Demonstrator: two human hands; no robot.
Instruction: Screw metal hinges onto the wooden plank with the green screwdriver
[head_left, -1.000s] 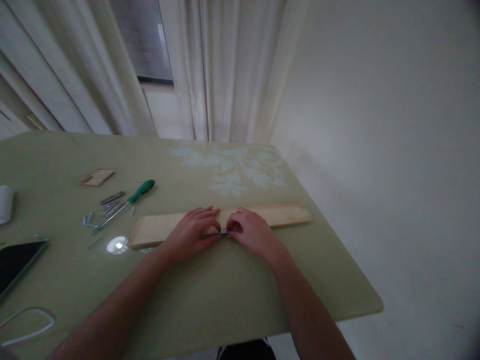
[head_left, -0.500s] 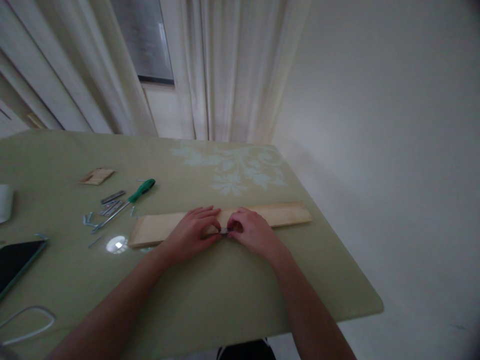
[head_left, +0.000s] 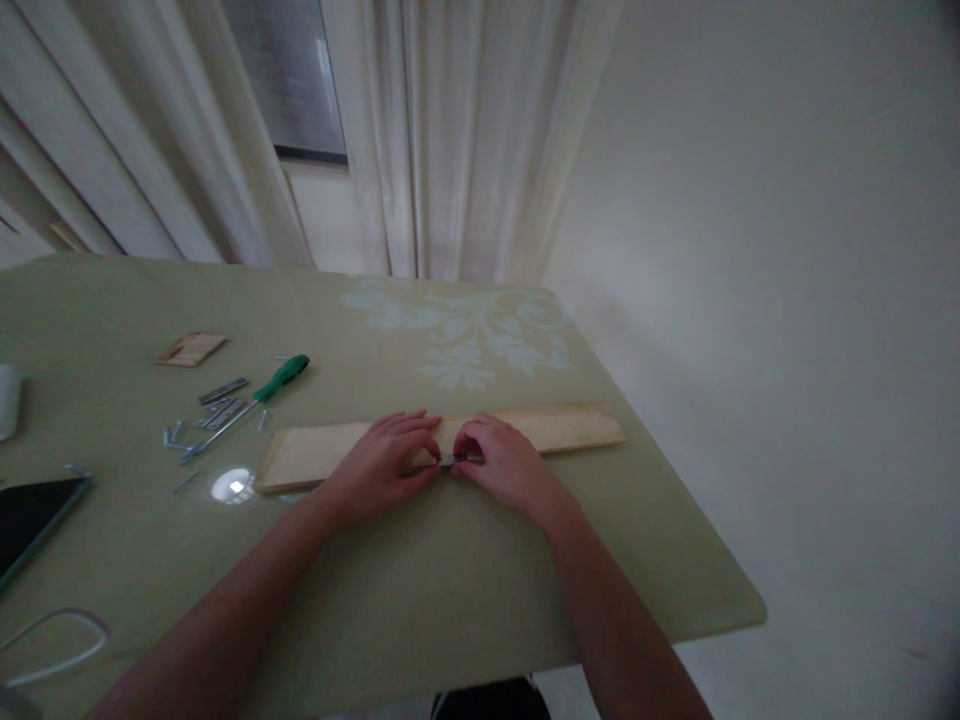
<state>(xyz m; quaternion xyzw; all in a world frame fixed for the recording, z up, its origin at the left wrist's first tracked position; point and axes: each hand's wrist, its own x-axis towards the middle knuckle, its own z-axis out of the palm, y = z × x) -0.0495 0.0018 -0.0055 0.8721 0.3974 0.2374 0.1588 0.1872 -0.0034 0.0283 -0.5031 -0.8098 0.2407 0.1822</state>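
A long pale wooden board [head_left: 315, 452] lies flat across the table. At the middle of its near edge, a small metal hinge [head_left: 447, 461] shows between my hands, its details partly covered by fingertips. My left hand [head_left: 386, 462] pinches the hinge's left end between thumb and forefinger, with its other fingers stretched over the board. My right hand [head_left: 504, 462] grips the right end in a pinch, fingers curled above the board.
Left of the board lie a green-handled screwdriver [head_left: 282, 378], more metal hinges [head_left: 223, 412] and several screws [head_left: 177, 438]. Further back is a small wooden piece [head_left: 192, 349]. A dark-screened phone or tablet [head_left: 37, 520] and a white cable [head_left: 67, 655] are at the left.
Both hands keep their pinch on the hinge at the board's near edge, with barely any movement. The whole view has shifted very slightly.
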